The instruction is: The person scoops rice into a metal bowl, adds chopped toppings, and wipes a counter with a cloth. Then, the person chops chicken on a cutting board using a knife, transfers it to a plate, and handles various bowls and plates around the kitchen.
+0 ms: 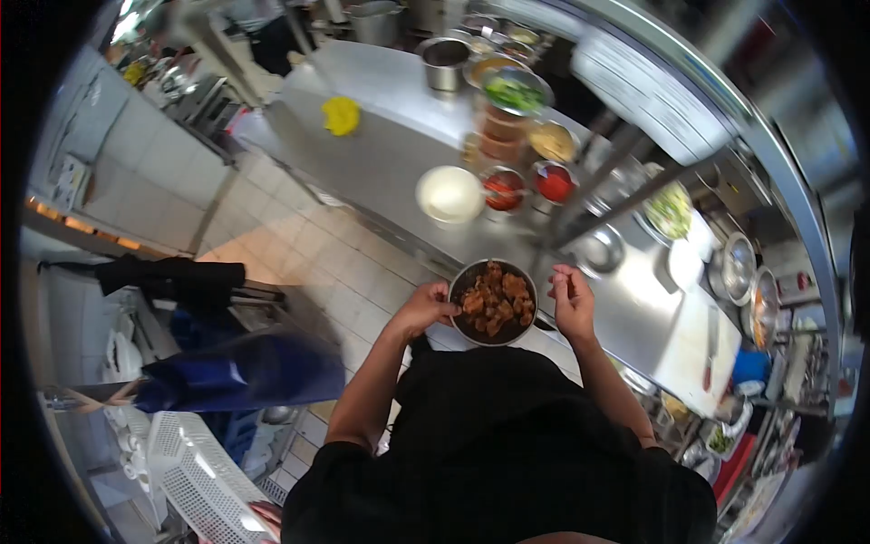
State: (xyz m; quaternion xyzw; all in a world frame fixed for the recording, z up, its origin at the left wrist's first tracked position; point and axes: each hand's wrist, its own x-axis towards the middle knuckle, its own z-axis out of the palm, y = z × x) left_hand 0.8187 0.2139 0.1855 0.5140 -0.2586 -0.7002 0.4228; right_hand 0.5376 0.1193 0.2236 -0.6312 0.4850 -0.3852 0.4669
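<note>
A round metal bowl (494,344) sits in front of my body, at the steel counter's near edge. Inside it lie several browned, saucy chunks (494,299) that look like meat. My left hand (428,308) grips the bowl's left rim, thumb over the edge. To the right of the bowl, apart from it, my right hand (573,304) is raised with its fingers curled together. Whether anything is pinched in those fingers is too small to tell.
On the steel counter (381,172) stand a white bowl (450,194), red sauce bowls (503,190) and a yellow cloth (341,116). A knife (710,349) lies on a white cutting board (693,354) at right. A metal post (625,199) rises near my right hand.
</note>
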